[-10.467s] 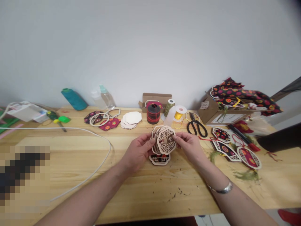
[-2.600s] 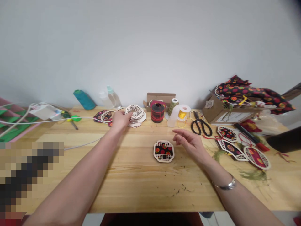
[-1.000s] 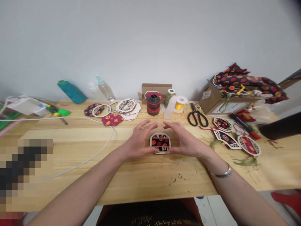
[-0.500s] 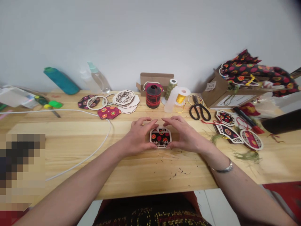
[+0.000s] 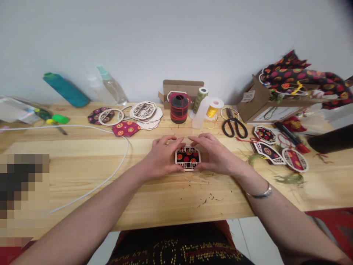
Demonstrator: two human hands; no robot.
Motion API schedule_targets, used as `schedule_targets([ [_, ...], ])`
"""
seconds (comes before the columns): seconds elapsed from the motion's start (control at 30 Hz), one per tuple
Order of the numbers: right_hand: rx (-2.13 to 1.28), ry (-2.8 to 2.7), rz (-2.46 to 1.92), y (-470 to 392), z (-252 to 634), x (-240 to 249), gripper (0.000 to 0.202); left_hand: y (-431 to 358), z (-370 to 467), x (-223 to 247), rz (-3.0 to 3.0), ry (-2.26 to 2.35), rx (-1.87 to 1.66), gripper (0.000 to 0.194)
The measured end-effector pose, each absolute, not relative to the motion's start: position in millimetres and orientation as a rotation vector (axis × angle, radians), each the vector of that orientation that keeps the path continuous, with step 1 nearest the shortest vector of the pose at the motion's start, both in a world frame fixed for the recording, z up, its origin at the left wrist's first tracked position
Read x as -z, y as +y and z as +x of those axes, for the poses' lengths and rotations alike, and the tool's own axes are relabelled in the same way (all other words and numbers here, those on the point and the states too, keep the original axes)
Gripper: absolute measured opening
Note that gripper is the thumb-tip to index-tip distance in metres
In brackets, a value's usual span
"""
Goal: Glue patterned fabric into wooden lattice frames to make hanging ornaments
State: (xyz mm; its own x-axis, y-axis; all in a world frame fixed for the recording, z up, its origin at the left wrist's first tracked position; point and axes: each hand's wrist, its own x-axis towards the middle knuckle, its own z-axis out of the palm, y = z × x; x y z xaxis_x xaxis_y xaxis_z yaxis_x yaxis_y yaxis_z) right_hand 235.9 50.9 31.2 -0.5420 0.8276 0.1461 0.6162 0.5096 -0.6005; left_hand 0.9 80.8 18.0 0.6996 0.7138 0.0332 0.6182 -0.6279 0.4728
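Observation:
A small lattice-framed piece with black, red and orange patterned fabric lies flat near the middle of the wooden table. My left hand curves round its left side, with thumb and fingertips at its edge. On the right side, my right hand does the same, thumb low and fingers at the top corner. Both hands grip the piece between them by its edges.
Behind stand a black-and-red thread spool, a yellow spool and a white bottle. Black scissors, finished ornaments and a cardboard box are at right. Lattice frames and a white cable are left.
The whole view has shifted slightly, with objects sitting a little higher in the picture. My hands keep their places around the piece.

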Motion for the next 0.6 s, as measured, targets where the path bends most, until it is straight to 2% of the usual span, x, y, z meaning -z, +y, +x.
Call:
schedule_targets([
  [0.6,-0.647,-2.436,-1.260,47.8,231.7,-40.7,0.086,79.2,-0.5,-20.7,2.392,1.019,-0.281,0.088],
])
